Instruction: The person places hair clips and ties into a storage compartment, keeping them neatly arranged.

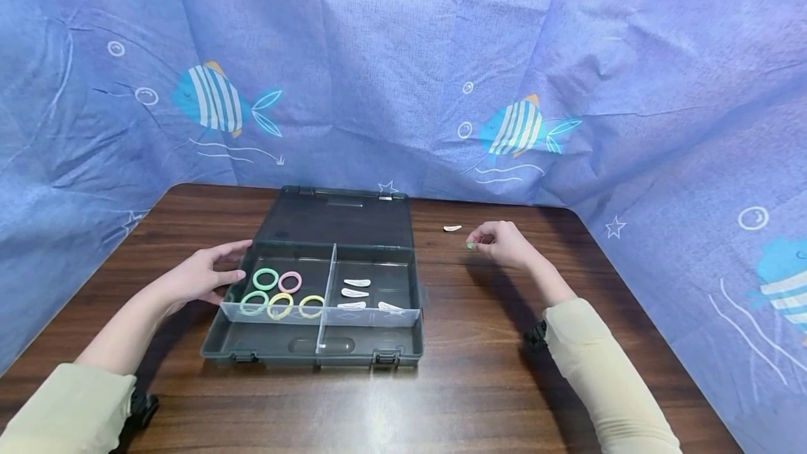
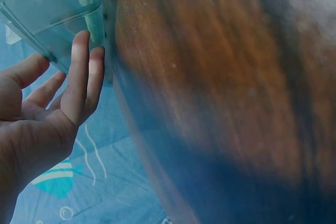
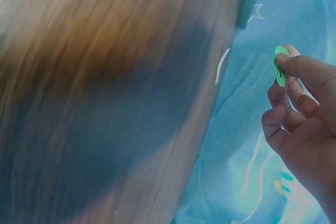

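My right hand (image 1: 501, 244) pinches a small green snap hair clip (image 3: 280, 66) between thumb and fingers, raised over the table right of the box. Behind that hand a white hair clip (image 1: 452, 228) lies on the wood. My left hand (image 1: 197, 275) rests at the left side of the dark see-through box (image 1: 271, 338), its fingers spread and loosely bent against the wall. In the box's back left compartment lie several hair rings: green (image 1: 265, 270), pink (image 1: 290, 273) and yellow (image 1: 311, 316). Several white hair clips (image 1: 357, 283) lie in the back right compartment.
The box's lid (image 1: 347, 219) is folded back flat on the brown wooden table (image 1: 466, 384). A clear divider (image 1: 372, 315) separates the back compartments from the front ones. A blue fish-print cloth (image 1: 391, 54) hangs behind the table.
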The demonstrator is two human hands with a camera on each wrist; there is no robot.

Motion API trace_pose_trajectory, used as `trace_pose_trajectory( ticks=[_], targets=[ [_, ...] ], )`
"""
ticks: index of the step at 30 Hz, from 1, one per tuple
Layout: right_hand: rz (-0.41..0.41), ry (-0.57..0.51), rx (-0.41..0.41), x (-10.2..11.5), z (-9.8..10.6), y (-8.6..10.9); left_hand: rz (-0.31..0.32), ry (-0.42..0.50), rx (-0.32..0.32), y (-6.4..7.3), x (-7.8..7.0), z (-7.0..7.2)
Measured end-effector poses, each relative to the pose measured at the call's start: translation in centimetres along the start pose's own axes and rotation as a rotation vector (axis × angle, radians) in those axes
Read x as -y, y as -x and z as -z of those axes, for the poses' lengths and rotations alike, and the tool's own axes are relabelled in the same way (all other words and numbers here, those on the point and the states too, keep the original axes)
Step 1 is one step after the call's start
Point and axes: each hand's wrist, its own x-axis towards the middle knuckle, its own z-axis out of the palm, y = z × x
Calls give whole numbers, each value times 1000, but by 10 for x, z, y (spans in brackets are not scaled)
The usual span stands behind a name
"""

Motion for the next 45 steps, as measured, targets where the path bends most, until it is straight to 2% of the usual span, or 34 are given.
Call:
trace_pose_trajectory(
  ticks=[6, 12, 20, 27, 34, 45],
  targets=[
    [12, -18, -54, 11, 5, 0, -9, 24, 8, 1, -2, 0],
    [60, -72, -90, 27, 9, 0, -11, 17, 5, 2, -2, 0],
    [90, -153, -105, 50, 11, 0, -11, 8, 5, 2, -1, 0],
    [114, -233, -90, 71, 8, -2, -16, 2, 5, 2, 0, 1],
    [133, -286, -51, 114, 15, 4, -17, 17, 12, 2, -1, 1],
    [175, -346, -37, 137, 0, 0, -17, -6, 10, 0, 0, 1]
  ],
)
